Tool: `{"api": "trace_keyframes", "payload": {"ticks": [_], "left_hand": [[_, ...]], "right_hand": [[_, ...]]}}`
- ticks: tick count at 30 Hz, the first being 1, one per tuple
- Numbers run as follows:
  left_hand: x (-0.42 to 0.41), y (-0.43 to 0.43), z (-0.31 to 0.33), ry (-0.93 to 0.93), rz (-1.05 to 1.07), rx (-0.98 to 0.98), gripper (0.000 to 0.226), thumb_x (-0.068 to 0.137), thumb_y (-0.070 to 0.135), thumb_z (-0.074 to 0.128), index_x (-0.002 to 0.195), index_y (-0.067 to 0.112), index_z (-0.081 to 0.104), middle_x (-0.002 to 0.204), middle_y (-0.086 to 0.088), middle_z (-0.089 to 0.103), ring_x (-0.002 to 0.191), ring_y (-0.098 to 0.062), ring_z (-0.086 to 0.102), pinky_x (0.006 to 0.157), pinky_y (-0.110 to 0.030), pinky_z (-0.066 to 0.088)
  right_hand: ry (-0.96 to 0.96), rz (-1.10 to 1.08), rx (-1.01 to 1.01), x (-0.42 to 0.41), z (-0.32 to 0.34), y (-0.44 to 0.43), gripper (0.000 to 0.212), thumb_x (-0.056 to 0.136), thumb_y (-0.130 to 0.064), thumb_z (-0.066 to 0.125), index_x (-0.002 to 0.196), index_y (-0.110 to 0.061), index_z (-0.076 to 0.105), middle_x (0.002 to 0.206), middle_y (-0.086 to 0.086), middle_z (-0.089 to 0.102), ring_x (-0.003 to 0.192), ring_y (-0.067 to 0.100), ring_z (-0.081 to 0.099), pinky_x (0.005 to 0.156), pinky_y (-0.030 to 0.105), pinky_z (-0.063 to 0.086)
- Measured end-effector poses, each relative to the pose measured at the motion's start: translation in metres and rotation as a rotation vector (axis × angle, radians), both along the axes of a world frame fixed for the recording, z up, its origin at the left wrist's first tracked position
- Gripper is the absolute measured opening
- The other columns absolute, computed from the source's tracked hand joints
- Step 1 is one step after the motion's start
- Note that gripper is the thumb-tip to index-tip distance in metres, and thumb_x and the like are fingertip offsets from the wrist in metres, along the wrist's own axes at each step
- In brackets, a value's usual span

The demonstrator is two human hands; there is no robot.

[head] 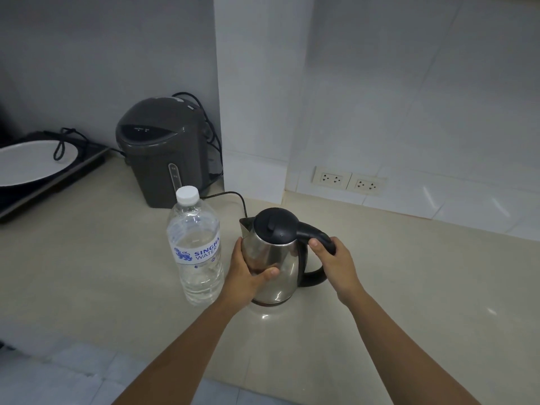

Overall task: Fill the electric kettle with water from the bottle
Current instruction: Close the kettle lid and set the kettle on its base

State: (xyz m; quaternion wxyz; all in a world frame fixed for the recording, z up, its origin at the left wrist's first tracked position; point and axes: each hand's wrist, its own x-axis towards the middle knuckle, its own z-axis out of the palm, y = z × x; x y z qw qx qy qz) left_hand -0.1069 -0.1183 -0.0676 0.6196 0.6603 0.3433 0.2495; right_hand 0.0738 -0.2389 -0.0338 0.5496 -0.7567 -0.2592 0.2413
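A steel electric kettle [277, 258] with a black lid and black handle stands on the beige counter [102, 273], lid down. My left hand [248, 273] wraps around its steel body on the left side. My right hand [333, 261] grips the black handle on the right, thumb on top. Just left of the kettle stands a clear water bottle [195, 247], upright, with its white cap on and water inside; neither hand touches it.
A grey hot-water dispenser [162, 150] with black cords stands behind the bottle against the wall. A black cooktop with a white plate [32, 162] is at the far left. Two wall sockets [349, 181] sit low on the tiled wall at right.
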Motion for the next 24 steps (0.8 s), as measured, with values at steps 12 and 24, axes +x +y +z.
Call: {"api": "trace_keyframes", "payload": {"ticks": [12, 24], "left_hand": [[0.003, -0.003, 0.005, -0.003, 0.050, 0.064, 0.122, 0.054, 0.057, 0.082, 0.152, 0.021, 0.019, 0.145, 0.000, 0.046, 0.129, -0.016, 0.051, 0.107, -0.047, 0.041], [0.033, 0.020, 0.031, -0.104, 0.065, 0.192, 0.124, 0.056, 0.066, 0.077, 0.153, 0.023, 0.013, 0.150, 0.001, 0.037, 0.134, -0.015, 0.042, 0.107, -0.031, 0.042]], "right_hand": [[0.074, -0.049, 0.089, -0.003, 0.002, 0.001, 0.058, 0.061, -0.063, 0.074, 0.092, -0.015, 0.067, 0.082, -0.007, 0.066, 0.078, 0.009, 0.061, 0.070, 0.027, 0.045], [-0.011, -0.078, 0.182, 0.022, 0.041, 0.026, 0.036, 0.076, -0.052, 0.074, 0.095, -0.023, 0.067, 0.095, 0.000, 0.071, 0.092, 0.016, 0.065, 0.073, 0.029, 0.046]]}}
